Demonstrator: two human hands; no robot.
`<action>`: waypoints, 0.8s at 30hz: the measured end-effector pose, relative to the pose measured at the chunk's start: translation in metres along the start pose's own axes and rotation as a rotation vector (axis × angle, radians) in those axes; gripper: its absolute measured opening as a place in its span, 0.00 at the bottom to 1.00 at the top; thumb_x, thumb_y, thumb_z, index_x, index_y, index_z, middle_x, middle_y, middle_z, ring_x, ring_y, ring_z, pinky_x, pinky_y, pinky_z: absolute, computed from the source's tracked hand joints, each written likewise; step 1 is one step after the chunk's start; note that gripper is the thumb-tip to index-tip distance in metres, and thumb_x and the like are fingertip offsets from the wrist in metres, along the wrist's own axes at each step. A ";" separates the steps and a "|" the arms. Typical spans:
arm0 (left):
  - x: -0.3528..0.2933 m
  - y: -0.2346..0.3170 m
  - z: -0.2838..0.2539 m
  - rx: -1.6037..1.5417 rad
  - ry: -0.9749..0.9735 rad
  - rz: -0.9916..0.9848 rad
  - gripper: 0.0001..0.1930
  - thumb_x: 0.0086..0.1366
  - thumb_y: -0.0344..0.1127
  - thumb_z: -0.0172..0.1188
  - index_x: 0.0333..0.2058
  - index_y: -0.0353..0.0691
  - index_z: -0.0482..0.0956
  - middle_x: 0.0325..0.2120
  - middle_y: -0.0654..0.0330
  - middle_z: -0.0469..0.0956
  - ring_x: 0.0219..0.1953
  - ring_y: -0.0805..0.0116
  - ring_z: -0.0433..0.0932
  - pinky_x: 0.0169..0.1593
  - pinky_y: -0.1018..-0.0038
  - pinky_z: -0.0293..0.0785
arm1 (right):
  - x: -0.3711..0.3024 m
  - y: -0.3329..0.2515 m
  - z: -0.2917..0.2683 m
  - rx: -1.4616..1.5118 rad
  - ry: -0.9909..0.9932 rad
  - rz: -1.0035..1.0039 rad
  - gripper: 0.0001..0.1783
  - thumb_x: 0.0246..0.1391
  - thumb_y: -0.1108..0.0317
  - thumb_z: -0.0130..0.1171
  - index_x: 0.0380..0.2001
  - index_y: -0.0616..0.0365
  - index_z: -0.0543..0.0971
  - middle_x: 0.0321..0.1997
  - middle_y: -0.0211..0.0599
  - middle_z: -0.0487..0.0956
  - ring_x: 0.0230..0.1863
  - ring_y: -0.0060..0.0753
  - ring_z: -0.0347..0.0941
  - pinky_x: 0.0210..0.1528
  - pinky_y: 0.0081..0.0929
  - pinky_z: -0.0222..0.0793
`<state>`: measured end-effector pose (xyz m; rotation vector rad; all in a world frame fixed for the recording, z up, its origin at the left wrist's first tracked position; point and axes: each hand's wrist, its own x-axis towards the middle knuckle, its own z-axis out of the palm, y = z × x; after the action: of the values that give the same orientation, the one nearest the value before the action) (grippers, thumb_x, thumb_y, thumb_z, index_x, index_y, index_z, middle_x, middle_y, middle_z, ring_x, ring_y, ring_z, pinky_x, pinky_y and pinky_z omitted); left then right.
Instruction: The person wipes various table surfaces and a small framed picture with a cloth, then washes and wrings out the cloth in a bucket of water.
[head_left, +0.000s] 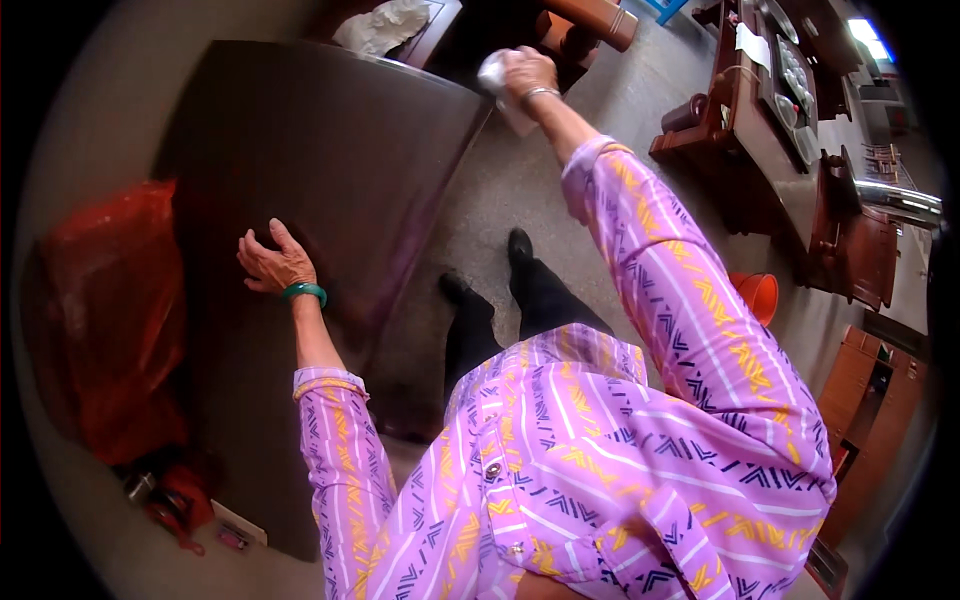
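A dark brown table (320, 130) with a smooth top stretches along my left side. Over its surface is my left hand (278, 262), fingers spread and nothing in them; whether it touches the top I cannot tell. My right hand (530, 75) reaches out past the table's far right corner, its fingers closed on a white cloth (492, 73). Part of the cloth hangs below the hand, and the rest is hidden by the fingers.
An orange-red plastic bag (115, 320) lies at the left edge, with small items below it. Crumpled white plastic (385, 25) sits beyond the table. To the right stand a wooden tea table (745, 130), an orange bucket (757, 296) and a wooden cabinet (865, 400).
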<state>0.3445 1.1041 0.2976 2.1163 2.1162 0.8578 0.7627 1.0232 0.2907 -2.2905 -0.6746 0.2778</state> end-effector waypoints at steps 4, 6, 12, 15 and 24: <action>0.002 0.002 0.003 0.014 0.038 0.015 0.28 0.61 0.59 0.46 0.50 0.44 0.66 0.53 0.59 0.66 0.59 0.58 0.59 0.56 0.39 0.45 | -0.028 0.079 -0.022 -0.127 -0.072 -0.123 0.29 0.51 0.43 0.43 0.28 0.62 0.78 0.34 0.56 0.77 0.39 0.57 0.73 0.41 0.43 0.67; 0.003 0.004 0.004 0.091 0.051 0.034 0.29 0.60 0.59 0.47 0.49 0.42 0.68 0.51 0.56 0.69 0.57 0.57 0.63 0.56 0.45 0.52 | -0.095 0.126 -0.030 0.219 -0.243 0.177 0.23 0.53 0.47 0.49 0.31 0.58 0.78 0.34 0.43 0.78 0.34 0.30 0.72 0.38 0.34 0.66; 0.031 -0.019 -0.009 -0.015 -0.109 -0.039 0.35 0.59 0.58 0.52 0.53 0.33 0.65 0.51 0.43 0.68 0.52 0.49 0.68 0.54 0.63 0.64 | -0.213 0.295 -0.100 0.836 -0.131 1.078 0.19 0.55 0.52 0.51 0.39 0.57 0.76 0.35 0.34 0.77 0.33 0.29 0.72 0.33 0.32 0.70; 0.038 -0.001 -0.011 -0.106 0.017 -0.042 0.35 0.59 0.57 0.54 0.53 0.31 0.64 0.49 0.40 0.68 0.50 0.50 0.69 0.54 0.64 0.65 | -0.252 0.381 -0.159 0.868 -0.074 1.068 0.18 0.55 0.53 0.52 0.39 0.57 0.76 0.35 0.34 0.78 0.33 0.30 0.74 0.33 0.32 0.71; -0.169 0.310 0.046 -0.745 -0.445 0.619 0.13 0.62 0.31 0.53 0.44 0.34 0.68 0.41 0.55 0.71 0.44 0.64 0.70 0.52 0.71 0.65 | -0.290 0.476 -0.267 1.103 0.351 1.270 0.19 0.56 0.51 0.49 0.36 0.55 0.78 0.34 0.34 0.79 0.31 0.34 0.75 0.33 0.35 0.71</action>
<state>0.6597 0.9398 0.3204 2.2101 0.7472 0.8915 0.8052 0.4229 0.1512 -1.2927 0.9883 0.5954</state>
